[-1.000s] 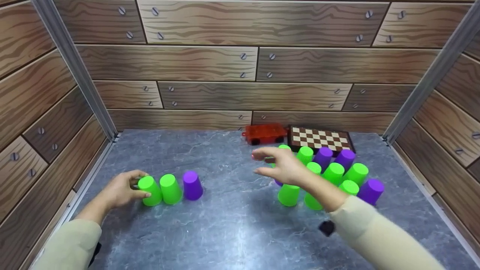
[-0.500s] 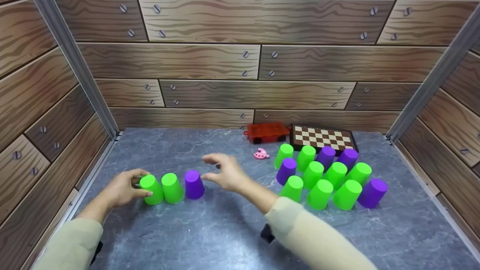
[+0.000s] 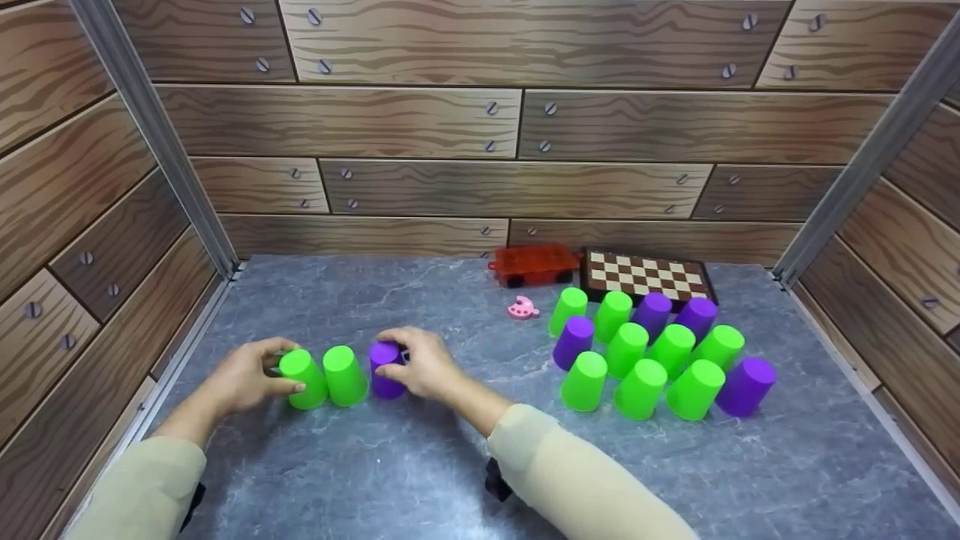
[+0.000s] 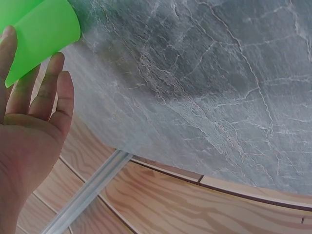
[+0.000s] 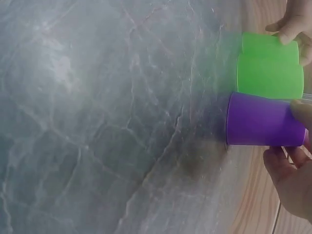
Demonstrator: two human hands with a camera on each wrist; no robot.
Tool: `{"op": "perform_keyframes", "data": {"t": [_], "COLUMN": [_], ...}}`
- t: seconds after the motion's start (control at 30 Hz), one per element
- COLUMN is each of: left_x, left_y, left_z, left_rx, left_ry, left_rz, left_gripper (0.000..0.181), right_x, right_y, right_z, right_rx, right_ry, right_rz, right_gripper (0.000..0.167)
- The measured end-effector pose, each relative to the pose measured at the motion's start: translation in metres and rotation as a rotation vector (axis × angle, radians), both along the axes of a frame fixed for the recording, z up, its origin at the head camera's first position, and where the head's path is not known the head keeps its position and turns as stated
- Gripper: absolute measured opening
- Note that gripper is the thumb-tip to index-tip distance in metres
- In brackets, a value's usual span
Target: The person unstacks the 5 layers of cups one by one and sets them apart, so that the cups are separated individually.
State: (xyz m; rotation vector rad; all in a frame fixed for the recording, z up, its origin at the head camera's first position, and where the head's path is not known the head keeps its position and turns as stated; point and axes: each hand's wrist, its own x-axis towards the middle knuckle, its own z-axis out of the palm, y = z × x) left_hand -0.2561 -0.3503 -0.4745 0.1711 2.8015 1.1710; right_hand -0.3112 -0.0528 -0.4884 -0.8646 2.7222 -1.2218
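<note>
Three upside-down cups stand in a row at the left of the head view. My left hand (image 3: 246, 377) grips the leftmost green cup (image 3: 304, 381), thumb in front and fingers behind; the left wrist view shows its fingers along that green cup (image 4: 46, 39). Close beside it stands the middle green cup (image 3: 345, 377), which neither hand holds. At the right end of the row, my right hand (image 3: 422, 365) holds the purple cup (image 3: 385, 352) between thumb and fingers. In the right wrist view the purple cup (image 5: 261, 121) stands close to the green ones.
Several green and purple upside-down cups (image 3: 640, 390) stand grouped at the right. Behind them lie a chessboard (image 3: 649, 275), a red toy wagon (image 3: 534, 265) and a small pink toy (image 3: 522, 307). Wood-patterned walls (image 3: 420, 187) enclose the grey marbled table (image 3: 360, 465).
My right hand has come left from over the right-hand group of cups and taken hold of the purple cup. The left hand stays on its green cup.
</note>
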Motion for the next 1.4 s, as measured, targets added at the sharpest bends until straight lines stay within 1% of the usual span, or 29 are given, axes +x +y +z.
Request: {"op": "perform_keyframes", "data": {"t": [0.1,0.2,0.33,0.47,0.5,0.67,0.9,1.0,1.1,1.17,1.4], "left_x": [-0.001,0.000,0.000,0.001,0.001,0.002,0.001,0.001,0.001,0.000,0.000], "left_y": [0.000,-0.001,-0.001,-0.002,-0.002,-0.002,0.002,0.002,0.002,0.002,0.001], "left_z": [0.000,0.000,0.001,0.001,0.001,-0.001,-0.001,-0.001,-0.001,-0.001,-0.001], "left_rx": [0.006,0.008,0.006,0.002,-0.002,0.010,0.025,0.018,0.016,0.017,0.026], "left_ry": [0.008,0.013,-0.004,-0.030,-0.027,-0.012,-0.005,-0.006,-0.005,-0.003,-0.013], "left_rz": [-0.002,-0.005,0.004,0.017,0.017,0.014,0.005,0.005,0.003,0.002,0.000], "left_gripper": [0.054,0.054,0.054,0.055,0.055,0.054,0.053,0.053,0.053,0.053,0.051], "right_x": [0.000,-0.002,-0.008,-0.018,-0.021,-0.033,-0.047,-0.054,-0.062,-0.067,-0.081], "right_y": [0.004,0.013,0.032,0.058,0.066,0.104,0.150,0.163,0.173,0.178,0.188], "right_z": [0.005,0.014,0.031,0.050,0.055,0.072,0.090,0.092,0.091,0.088,0.075], "right_rx": [0.019,0.040,0.046,0.044,0.043,0.069,0.131,0.138,0.145,0.152,0.201], "right_ry": [-0.010,-0.025,-0.055,-0.078,-0.078,-0.052,-0.005,-0.029,-0.065,-0.078,-0.068], "right_rz": [0.022,0.048,0.060,0.066,0.070,0.076,0.042,0.020,-0.001,-0.008,-0.025], "right_gripper": [0.046,0.045,0.047,0.049,0.050,0.050,0.050,0.049,0.047,0.046,0.046]}}
